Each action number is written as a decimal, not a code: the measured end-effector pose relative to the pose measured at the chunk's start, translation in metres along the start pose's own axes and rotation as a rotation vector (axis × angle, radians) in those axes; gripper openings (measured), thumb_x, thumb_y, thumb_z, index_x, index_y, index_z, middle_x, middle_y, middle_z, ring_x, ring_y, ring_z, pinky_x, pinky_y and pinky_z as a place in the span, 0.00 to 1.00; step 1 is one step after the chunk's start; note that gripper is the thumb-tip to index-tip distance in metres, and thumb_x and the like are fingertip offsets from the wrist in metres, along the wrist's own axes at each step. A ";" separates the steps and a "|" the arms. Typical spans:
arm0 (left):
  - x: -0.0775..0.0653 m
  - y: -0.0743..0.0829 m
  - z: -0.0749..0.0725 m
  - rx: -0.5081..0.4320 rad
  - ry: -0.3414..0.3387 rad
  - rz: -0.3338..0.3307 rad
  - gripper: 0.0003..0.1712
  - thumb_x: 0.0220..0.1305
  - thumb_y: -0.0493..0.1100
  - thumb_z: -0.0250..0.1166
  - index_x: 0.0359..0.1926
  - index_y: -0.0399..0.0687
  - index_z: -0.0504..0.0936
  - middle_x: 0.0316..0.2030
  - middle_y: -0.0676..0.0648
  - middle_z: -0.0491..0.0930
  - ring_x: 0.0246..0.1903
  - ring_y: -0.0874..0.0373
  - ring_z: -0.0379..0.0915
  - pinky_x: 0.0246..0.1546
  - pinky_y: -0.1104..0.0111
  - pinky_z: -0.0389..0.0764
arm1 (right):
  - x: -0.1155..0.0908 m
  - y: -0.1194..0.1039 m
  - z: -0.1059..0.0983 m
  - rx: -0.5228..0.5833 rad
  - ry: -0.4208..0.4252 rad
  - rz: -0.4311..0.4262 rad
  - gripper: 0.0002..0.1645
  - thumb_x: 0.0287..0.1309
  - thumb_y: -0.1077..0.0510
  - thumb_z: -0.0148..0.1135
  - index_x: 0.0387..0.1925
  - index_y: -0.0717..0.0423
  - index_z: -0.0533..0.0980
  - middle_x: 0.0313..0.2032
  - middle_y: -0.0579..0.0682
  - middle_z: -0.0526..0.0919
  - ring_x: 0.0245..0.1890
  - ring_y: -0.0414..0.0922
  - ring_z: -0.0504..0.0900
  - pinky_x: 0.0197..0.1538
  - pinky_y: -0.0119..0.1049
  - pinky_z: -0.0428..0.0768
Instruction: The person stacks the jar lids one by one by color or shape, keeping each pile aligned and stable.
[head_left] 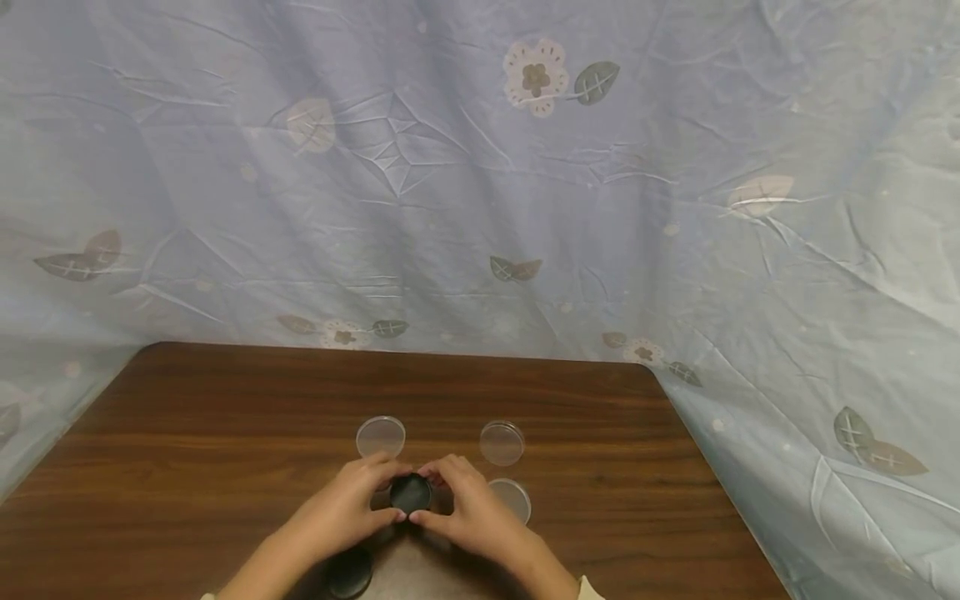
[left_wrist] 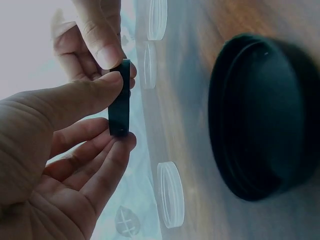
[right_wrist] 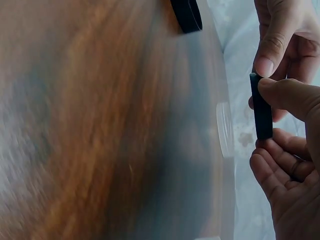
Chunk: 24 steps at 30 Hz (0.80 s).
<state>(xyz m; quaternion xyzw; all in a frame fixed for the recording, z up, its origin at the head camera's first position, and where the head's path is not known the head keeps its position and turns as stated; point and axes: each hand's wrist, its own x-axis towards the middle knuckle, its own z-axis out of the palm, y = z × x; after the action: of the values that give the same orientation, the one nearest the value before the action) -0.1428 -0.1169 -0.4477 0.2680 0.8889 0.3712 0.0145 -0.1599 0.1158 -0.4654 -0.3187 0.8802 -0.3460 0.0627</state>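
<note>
Both hands hold one small black round lid [head_left: 410, 495] above the table, its flat face towards the head camera. My left hand [head_left: 351, 502] grips its left side between thumb and fingers. On the opposite side my right hand [head_left: 474, 510] pinches the rim, and the two thumbs nearly meet at the near edge. From each wrist the lid [left_wrist: 119, 97] appears edge-on as a thin dark band. A second black lid [head_left: 349, 573] lies on the table below my left forearm; the left wrist view shows its hollow inside.
Three clear round shallow dishes or lids lie beyond the hands: one at left [head_left: 381, 437], one at right [head_left: 502, 442], and one partly behind the right hand [head_left: 512, 502]. The brown wooden table [head_left: 585, 417] ends at a patterned cloth [head_left: 450, 208] on its far and right sides.
</note>
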 end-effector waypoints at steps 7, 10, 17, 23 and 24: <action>-0.020 -0.001 0.000 0.008 -0.007 -0.015 0.30 0.58 0.46 0.79 0.59 0.38 0.83 0.54 0.45 0.83 0.49 0.47 0.85 0.47 0.61 0.89 | -0.004 -0.010 0.009 -0.048 -0.034 -0.012 0.29 0.65 0.40 0.71 0.62 0.47 0.76 0.55 0.41 0.81 0.55 0.36 0.78 0.59 0.31 0.82; -0.027 -0.003 0.000 0.026 -0.005 -0.011 0.31 0.58 0.47 0.79 0.59 0.38 0.83 0.52 0.47 0.84 0.46 0.50 0.85 0.45 0.63 0.89 | -0.006 -0.014 0.013 -0.041 -0.048 -0.028 0.29 0.66 0.40 0.70 0.62 0.47 0.75 0.56 0.41 0.81 0.55 0.35 0.78 0.58 0.30 0.82; -0.040 -0.006 0.001 0.039 -0.002 -0.006 0.31 0.57 0.48 0.80 0.59 0.39 0.83 0.50 0.50 0.84 0.45 0.55 0.84 0.44 0.66 0.87 | -0.009 -0.020 0.021 -0.020 -0.075 -0.034 0.29 0.66 0.40 0.70 0.62 0.47 0.74 0.57 0.41 0.80 0.56 0.34 0.76 0.59 0.29 0.82; -0.049 -0.008 0.002 0.059 0.023 0.018 0.31 0.58 0.47 0.79 0.60 0.40 0.83 0.54 0.47 0.84 0.49 0.49 0.85 0.46 0.65 0.88 | -0.010 -0.023 0.026 -0.059 -0.066 -0.077 0.29 0.67 0.40 0.69 0.62 0.47 0.74 0.56 0.40 0.81 0.55 0.33 0.77 0.58 0.28 0.82; -0.050 -0.009 0.003 0.055 0.025 0.027 0.31 0.58 0.46 0.79 0.60 0.40 0.83 0.54 0.47 0.84 0.49 0.49 0.85 0.46 0.66 0.88 | -0.010 -0.023 0.027 -0.062 -0.065 -0.087 0.29 0.68 0.40 0.68 0.62 0.47 0.74 0.56 0.41 0.81 0.55 0.34 0.77 0.57 0.28 0.81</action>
<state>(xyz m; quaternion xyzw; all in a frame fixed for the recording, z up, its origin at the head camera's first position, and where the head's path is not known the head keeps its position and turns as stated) -0.1035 -0.1447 -0.4641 0.2755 0.8951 0.3504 -0.0091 -0.1309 0.0940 -0.4715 -0.3694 0.8734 -0.3105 0.0664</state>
